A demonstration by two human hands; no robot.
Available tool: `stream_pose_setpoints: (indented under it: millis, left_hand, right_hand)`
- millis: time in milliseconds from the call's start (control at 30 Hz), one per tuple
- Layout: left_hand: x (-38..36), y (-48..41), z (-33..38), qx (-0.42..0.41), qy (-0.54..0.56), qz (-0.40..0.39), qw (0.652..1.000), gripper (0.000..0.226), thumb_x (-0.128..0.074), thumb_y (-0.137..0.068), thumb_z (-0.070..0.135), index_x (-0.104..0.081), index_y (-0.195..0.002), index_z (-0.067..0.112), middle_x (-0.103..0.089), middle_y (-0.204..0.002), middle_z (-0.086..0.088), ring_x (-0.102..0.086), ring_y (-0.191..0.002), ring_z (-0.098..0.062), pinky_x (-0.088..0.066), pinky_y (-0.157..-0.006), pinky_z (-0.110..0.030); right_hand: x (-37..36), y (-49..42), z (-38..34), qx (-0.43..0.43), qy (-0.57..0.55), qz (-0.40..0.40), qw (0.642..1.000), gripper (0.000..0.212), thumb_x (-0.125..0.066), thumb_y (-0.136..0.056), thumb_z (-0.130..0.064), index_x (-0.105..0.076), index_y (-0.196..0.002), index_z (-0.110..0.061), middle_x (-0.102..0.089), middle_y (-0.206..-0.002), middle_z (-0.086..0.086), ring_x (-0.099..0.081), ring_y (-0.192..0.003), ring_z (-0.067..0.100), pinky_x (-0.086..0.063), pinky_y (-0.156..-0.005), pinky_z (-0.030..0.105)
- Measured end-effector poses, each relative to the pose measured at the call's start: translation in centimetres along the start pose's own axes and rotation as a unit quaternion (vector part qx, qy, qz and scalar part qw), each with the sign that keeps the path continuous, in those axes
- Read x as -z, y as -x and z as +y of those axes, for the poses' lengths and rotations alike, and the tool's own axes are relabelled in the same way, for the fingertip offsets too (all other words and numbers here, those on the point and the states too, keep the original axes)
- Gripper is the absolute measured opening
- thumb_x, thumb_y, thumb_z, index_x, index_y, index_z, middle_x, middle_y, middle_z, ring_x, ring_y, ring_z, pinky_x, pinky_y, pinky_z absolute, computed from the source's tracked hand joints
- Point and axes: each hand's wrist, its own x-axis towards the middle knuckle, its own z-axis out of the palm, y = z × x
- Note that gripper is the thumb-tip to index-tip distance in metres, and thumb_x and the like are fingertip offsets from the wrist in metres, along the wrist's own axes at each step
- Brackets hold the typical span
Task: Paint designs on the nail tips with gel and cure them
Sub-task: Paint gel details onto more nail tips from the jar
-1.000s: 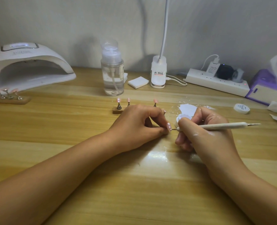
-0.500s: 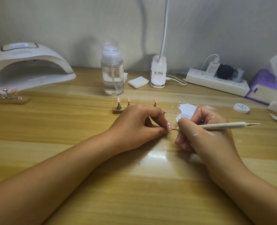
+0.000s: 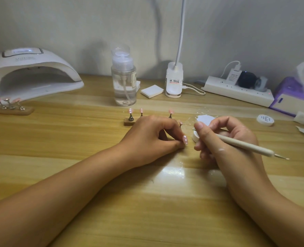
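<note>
— Pink nail tip with white dots: where does it sit?

— Just right of the frame's centre, low over the wooden table. The left hand pinches it between thumb and forefinger, the other fingers curled under.

— And the right hand?

— Wrapped round a pale dotting tool, held like a pen. The shaft slants down toward the right edge of the frame. Its fine front point shows beside the forefinger, close to the nail tip but apart from it.

— Do the hands touch?

— No, a narrow strip of table lies between them. A small white jar peeks out behind the right hand's fingers, with a white sheet just above it.

— What stands behind the left hand?

— A wooden stand carrying other pink tips on pegs, partly hidden by the knuckles.

— Farther back?

— A clear pump bottle at upper centre, a white pad and a desk lamp base beside it. The white curing lamp fills the upper left, with a second stand of tips just in front of it at the left edge.

— The right side?

— A power strip, a purple tissue box, and a round white pot nearer the hands.
</note>
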Motion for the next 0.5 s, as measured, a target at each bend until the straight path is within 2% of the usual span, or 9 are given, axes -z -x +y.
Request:
stream_pose_setpoints:
  millis: [133, 233, 367, 500]
  left_hand:
    - [0.0, -0.04, -0.03, 0.007, 0.003, -0.004, 1.0, 0.015, -0.079, -0.08, 0.015, -0.074, -0.079, 0.029, -0.065, -0.067, 0.028, -0.057, -0.053, 0.005, -0.034, -0.055, -0.007]
    - [0.01, 0.02, 0.03, 0.009, -0.002, -0.006, 1.0, 0.015, -0.079, -0.08, 0.015, -0.073, -0.079, 0.03, -0.063, -0.065, 0.031, -0.056, -0.052, 0.005, -0.033, -0.054, -0.007]
    - [0.07, 0.03, 0.18, 0.006, -0.006, -0.008, 1.0, 0.019, -0.079, -0.08, 0.015, -0.071, -0.077, 0.032, -0.061, -0.063, 0.034, -0.054, -0.051, 0.006, -0.032, -0.053, -0.006]
    - [0.04, 0.01, 0.2, 0.007, -0.006, -0.008, 1.0, 0.02, -0.079, -0.08, 0.015, -0.071, -0.076, 0.033, -0.061, -0.063, 0.034, -0.054, -0.05, 0.005, -0.032, -0.053, -0.006]
  right_hand:
    - [0.14, -0.07, 0.06, -0.001, 0.018, -0.003, 1.0, 0.023, -0.071, -0.091, -0.025, -0.052, -0.081, -0.014, -0.066, -0.056, 0.007, -0.051, -0.04, 0.012, -0.041, -0.039, 0.019]
    - [0.31, -0.14, 0.3, -0.016, 0.033, -0.006, 0.999, 0.023, -0.067, -0.091, -0.013, -0.047, -0.08, -0.014, -0.067, -0.056, 0.01, -0.054, -0.04, 0.014, -0.043, -0.04, 0.02]
    - [0.26, -0.14, 0.48, -0.008, 0.057, -0.013, 0.998, 0.035, -0.063, -0.083, -0.005, -0.046, -0.057, -0.022, -0.064, -0.05, 0.014, -0.052, -0.037, 0.014, -0.041, -0.04, 0.019]
    - [0.13, -0.25, 0.58, -0.007, 0.062, -0.021, 0.998, 0.039, -0.062, -0.081, -0.001, -0.046, -0.052, -0.023, -0.063, -0.049, 0.014, -0.049, -0.036, 0.014, -0.04, -0.039, 0.019]
